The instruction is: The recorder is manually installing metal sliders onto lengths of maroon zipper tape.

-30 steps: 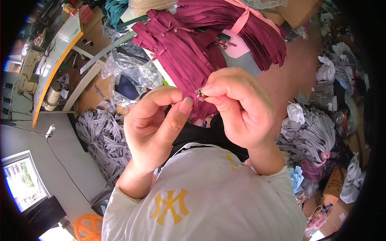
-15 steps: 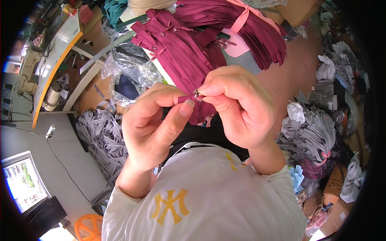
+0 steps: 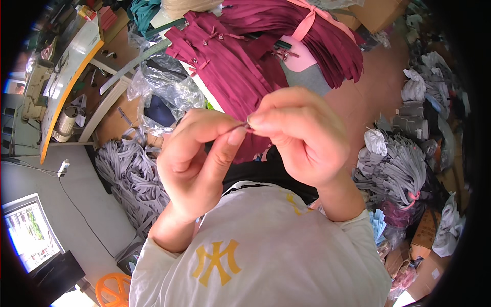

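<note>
Thumb and forefinger of my left hand [image 3: 192,158] pinch the end of a maroon zipper tape [image 3: 244,126], seen nearly edge-on. Fingertip to fingertip with it, my right hand [image 3: 307,135] pinches a small metal zipper slider, now almost wholly covered by the fingers. Whether the tape sits inside the slider cannot be made out. Beyond both hands, maroon zipper tapes [image 3: 225,64] lie lengthwise on the table, some with metal sliders and maroon pulls [image 3: 221,37] on top. At their far right lies a thick maroon bundle [image 3: 327,56], bound by a pink strip [image 3: 306,24].
Crumpled clear plastic [image 3: 171,89] lies left of the tapes. A yellow-edged worktable [image 3: 76,66] with a sewing machine [image 3: 35,97] stands further left. Grey tapes are heaped [image 3: 128,176] at lower left and bundled [image 3: 394,171] at right. An orange stool [image 3: 113,289] is at bottom left.
My fingertips have drawn closer together, the left hand shifting slightly right. The tape end has turned edge-on, and the slider, visible before, is mostly hidden by my right fingers.
</note>
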{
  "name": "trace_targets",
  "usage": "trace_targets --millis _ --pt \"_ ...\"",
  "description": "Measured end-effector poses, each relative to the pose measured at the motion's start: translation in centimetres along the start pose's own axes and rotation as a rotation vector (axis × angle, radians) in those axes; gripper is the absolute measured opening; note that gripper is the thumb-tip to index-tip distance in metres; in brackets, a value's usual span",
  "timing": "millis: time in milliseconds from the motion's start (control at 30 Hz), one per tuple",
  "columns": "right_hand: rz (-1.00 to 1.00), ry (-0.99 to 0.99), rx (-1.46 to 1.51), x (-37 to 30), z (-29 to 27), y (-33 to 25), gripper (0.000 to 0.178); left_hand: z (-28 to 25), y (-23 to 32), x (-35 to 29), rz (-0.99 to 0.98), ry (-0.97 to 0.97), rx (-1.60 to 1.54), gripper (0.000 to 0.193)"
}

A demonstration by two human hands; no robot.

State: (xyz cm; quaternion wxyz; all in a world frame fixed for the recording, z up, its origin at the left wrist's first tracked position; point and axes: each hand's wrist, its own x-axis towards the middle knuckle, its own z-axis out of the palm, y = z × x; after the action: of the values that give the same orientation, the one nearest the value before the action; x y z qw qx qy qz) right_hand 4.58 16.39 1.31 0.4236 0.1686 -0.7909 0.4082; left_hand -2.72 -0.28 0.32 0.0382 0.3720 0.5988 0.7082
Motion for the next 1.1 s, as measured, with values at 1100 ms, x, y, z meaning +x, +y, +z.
trace_targets --millis 1100 --pt "-0.305 0.049 -0.024 0.1 -0.1 -0.3 0.016 -0.8 0.3 -1.1 0.213 -0.060 0.097 0.023"
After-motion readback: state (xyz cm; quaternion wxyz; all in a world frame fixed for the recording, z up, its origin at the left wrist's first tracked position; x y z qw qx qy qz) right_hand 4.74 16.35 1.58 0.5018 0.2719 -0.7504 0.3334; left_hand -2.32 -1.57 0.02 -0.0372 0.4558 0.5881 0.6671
